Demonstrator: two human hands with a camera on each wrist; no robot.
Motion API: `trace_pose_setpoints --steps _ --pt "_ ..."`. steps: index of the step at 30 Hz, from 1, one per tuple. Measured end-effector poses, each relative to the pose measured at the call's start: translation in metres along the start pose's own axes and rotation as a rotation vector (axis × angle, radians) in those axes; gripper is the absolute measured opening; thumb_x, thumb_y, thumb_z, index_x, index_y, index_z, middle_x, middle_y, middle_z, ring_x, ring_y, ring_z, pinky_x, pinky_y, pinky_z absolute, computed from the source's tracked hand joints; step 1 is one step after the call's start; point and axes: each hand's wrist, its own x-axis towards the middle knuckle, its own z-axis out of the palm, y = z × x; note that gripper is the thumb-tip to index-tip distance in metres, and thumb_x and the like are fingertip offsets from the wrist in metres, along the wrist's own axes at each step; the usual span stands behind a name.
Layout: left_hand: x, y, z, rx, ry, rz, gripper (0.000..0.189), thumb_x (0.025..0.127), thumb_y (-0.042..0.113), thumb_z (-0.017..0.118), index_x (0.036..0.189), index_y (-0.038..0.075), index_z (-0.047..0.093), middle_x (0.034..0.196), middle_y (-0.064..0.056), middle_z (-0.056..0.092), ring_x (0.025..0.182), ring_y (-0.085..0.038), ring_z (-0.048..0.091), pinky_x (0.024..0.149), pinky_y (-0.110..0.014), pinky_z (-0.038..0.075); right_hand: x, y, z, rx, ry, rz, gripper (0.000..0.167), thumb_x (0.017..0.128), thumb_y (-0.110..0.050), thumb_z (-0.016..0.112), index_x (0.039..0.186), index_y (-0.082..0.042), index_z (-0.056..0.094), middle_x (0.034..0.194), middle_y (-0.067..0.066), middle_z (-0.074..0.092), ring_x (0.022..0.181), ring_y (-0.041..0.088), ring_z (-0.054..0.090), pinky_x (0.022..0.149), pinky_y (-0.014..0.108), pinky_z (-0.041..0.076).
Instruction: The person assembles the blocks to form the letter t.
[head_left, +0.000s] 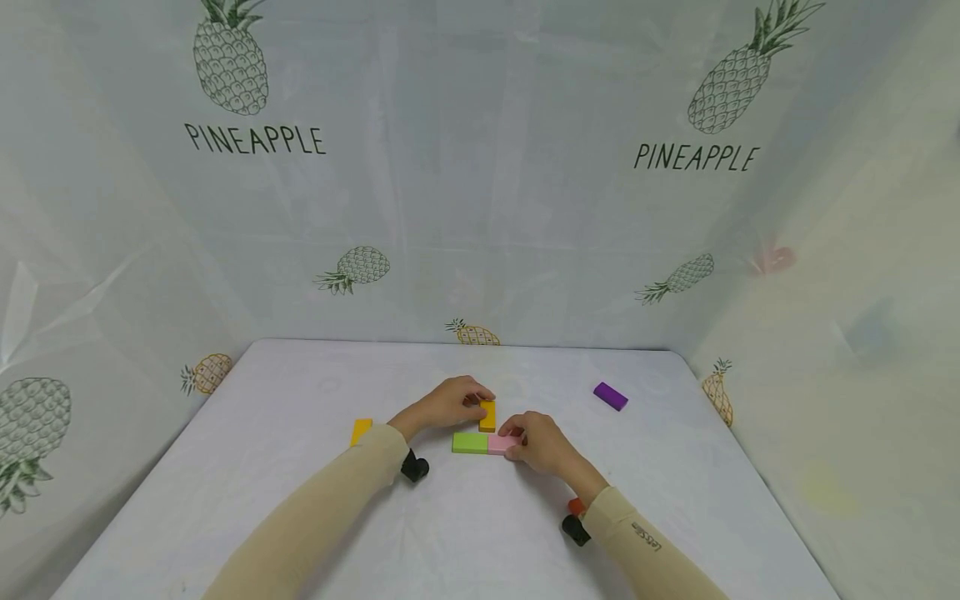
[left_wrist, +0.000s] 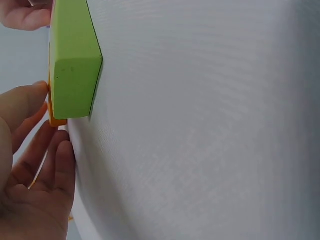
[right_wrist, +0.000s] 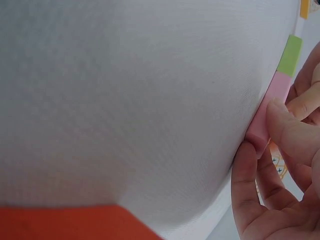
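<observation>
My left hand [head_left: 452,403] pinches a yellow-orange block [head_left: 487,417] between thumb and fingers, just beyond a row of two blocks. That row is a green block [head_left: 469,442] and a pink block [head_left: 498,445], lying flat end to end. With thumb and fingertips, my right hand [head_left: 543,442] holds the pink block at its right end. In the left wrist view the green block [left_wrist: 75,65] hides most of the yellow-orange block [left_wrist: 57,122]. The right wrist view shows the thumb on top of the pink block [right_wrist: 265,115] and a finger at its near end.
Farther back on the right of the white table [head_left: 480,533] lies a purple block [head_left: 611,397]. Another yellow block [head_left: 362,429] is partly covered by the left sleeve. A red-orange block [head_left: 576,506] shows beside the right wrist. A pineapple-printed curtain [head_left: 480,183] surrounds the table.
</observation>
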Motion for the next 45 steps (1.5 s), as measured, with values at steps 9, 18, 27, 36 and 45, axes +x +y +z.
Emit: trace_pose_setpoints --steps 9,18,27,36,45 --pt "-0.0003 0.0015 -0.0002 0.017 -0.003 0.013 0.030 0.100 0.017 0.076 0.130 0.015 0.076 0.117 0.002 0.069 0.102 -0.013 0.062 0.095 -0.031 0.054 0.0007 0.0002 0.0004 -0.005 -0.001 -0.005 0.020 0.091 -0.008 0.085 0.109 -0.011 0.077 0.095 0.000 0.064 0.086 0.017 0.054 0.080 0.032 0.051" --pt "-0.0015 -0.0009 0.0022 0.011 -0.009 0.012 0.030 0.101 0.018 0.075 0.131 0.015 0.076 0.115 -0.001 0.069 0.101 -0.011 0.060 0.095 -0.031 0.053 0.0003 -0.0002 0.0013 -0.004 -0.001 -0.004 0.020 0.091 -0.009 0.085 0.109 -0.011 0.077 0.096 0.001 0.065 0.087 0.018 0.055 0.081 0.033 0.052" --pt "-0.0043 0.0018 0.0025 0.007 -0.012 0.023 0.030 0.101 0.018 0.075 0.131 0.015 0.076 0.115 0.000 0.069 0.101 -0.012 0.060 0.094 -0.029 0.054 -0.0006 -0.0003 0.0007 -0.003 0.003 -0.010 0.020 0.091 -0.008 0.085 0.109 -0.011 0.076 0.096 0.002 0.065 0.087 0.019 0.055 0.082 0.034 0.053" --pt "-0.0072 0.0044 0.0023 -0.007 -0.018 0.013 0.030 0.101 0.018 0.075 0.130 0.014 0.076 0.115 -0.001 0.069 0.100 -0.011 0.061 0.094 -0.028 0.054 -0.0010 -0.0030 -0.0001 0.008 0.010 0.001 0.019 0.091 -0.008 0.084 0.109 -0.010 0.077 0.095 0.003 0.065 0.087 0.021 0.056 0.080 0.032 0.052" --pt "-0.0084 0.0056 0.0025 0.004 -0.018 0.021 0.030 0.101 0.017 0.075 0.131 0.015 0.075 0.114 -0.003 0.069 0.101 -0.011 0.063 0.094 -0.029 0.055 -0.0012 -0.0037 -0.0008 0.002 0.004 0.003 0.020 0.092 -0.008 0.084 0.110 -0.011 0.076 0.096 0.003 0.065 0.089 0.021 0.056 0.081 0.032 0.052"
